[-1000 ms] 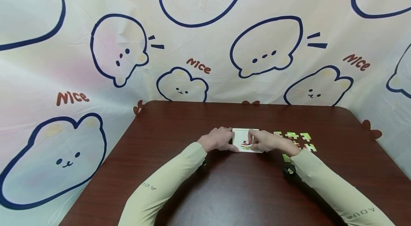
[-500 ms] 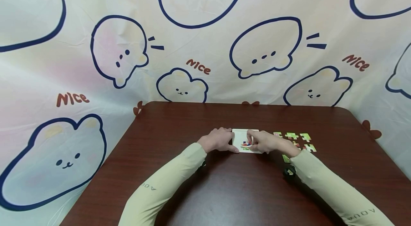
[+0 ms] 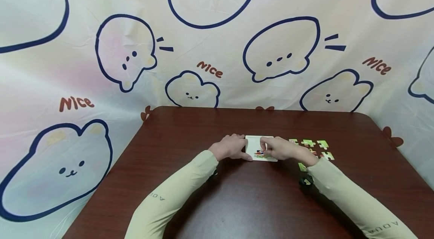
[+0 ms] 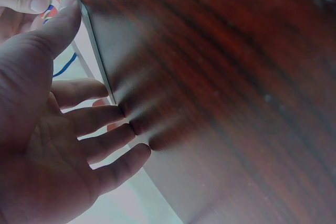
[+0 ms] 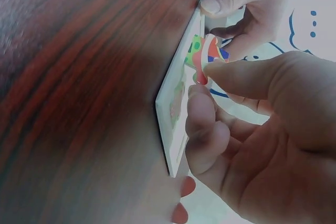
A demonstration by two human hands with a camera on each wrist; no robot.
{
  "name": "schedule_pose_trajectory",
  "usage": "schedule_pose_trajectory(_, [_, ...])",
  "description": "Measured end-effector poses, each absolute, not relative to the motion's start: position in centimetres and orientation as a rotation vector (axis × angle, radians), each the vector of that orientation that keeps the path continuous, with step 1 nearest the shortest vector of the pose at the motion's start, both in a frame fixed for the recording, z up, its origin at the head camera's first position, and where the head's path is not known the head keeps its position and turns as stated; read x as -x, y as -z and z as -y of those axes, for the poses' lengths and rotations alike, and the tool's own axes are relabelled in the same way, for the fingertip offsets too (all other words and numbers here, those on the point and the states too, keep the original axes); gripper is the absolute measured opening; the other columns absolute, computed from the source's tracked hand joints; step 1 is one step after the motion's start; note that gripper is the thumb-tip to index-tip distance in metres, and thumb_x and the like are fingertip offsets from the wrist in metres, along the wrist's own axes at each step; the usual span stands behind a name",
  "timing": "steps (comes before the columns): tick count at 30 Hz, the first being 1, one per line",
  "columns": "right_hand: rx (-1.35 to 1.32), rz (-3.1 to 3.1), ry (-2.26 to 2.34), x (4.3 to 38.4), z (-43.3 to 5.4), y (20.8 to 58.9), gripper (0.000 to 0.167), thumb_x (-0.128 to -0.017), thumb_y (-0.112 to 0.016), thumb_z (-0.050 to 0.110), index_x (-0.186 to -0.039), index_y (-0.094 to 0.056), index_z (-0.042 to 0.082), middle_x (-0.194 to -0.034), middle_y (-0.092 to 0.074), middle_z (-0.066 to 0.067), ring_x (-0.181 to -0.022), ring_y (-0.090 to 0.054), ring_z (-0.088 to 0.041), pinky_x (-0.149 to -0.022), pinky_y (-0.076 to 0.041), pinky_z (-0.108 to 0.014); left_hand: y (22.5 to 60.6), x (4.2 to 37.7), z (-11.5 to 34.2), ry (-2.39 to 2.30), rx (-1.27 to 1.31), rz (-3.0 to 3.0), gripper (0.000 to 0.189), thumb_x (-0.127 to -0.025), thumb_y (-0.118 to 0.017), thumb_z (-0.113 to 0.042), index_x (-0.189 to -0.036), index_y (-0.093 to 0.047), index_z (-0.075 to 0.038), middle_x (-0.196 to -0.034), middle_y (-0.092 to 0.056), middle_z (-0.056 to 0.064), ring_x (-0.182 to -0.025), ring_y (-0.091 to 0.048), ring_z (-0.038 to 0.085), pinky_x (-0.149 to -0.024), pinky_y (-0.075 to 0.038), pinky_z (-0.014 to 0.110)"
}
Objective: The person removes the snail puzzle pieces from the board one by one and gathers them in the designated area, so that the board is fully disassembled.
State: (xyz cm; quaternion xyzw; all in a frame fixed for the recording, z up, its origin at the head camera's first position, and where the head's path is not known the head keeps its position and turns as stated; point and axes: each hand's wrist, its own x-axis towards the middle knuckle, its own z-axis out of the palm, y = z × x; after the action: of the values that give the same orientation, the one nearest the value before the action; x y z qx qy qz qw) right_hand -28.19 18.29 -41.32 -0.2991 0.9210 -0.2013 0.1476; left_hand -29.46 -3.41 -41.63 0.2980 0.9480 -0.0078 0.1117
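A white puzzle tray (image 3: 252,144) lies flat on the table. My left hand (image 3: 232,147) rests at its left side, fingers spread on the table and thumb at the near corner. In the left wrist view, the straight fingers of that left hand (image 4: 68,129) touch the tabletop. With thumb and index finger, my right hand (image 3: 279,148) pinches a red, white and blue jigsaw piece (image 5: 206,56) over the tray. A green jigsaw piece (image 5: 192,48) sits in the tray beside it, partly covered. The right hand's other fingers (image 5: 210,140) are curled in.
Several loose green jigsaw pieces (image 3: 308,143) lie right of the tray, some of them hidden under the right forearm. The brown table (image 3: 237,197) ends at a cloth backdrop (image 3: 223,46) with cartoon outlines.
The right hand's fingertips have shifted slightly over the tray with the jigsaw piece. The left hand and the tray stay where they were.
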Motion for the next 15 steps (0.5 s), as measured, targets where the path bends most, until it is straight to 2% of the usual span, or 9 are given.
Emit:
schedule_pose_trajectory(10, [0.901,-2.633,0.609,28.0,-18.8,40.5,0.017,-0.095,-0.063,0.013,-0.084,-0.051,0.017,-0.062,-0.047,0.007,-0.055,-0.042,-0.008,-0.054,-0.035,-0.023,41.6,29.3,3.5,0.012,-0.859,-2.774,0.058,-0.085,-0.061,-0.066,-0.119,-0.064,-0.019,-0.152,-0.046,0.010,-0.132,-0.050,0.028,-0.105,-0.042,0.047])
schedule_pose_trajectory(15, [0.903,-2.602,0.658,27.9,-19.7,40.0,0.015,-0.096,-0.062,0.013,-0.085,-0.052,0.015,-0.070,-0.058,0.000,-0.059,-0.052,-0.011,-0.055,-0.042,-0.024,41.5,29.3,3.5,0.007,-0.855,-2.768,0.058,-0.086,-0.061,-0.065,-0.120,-0.063,-0.019,-0.150,-0.048,0.010,-0.129,-0.051,0.027,-0.105,-0.042,0.047])
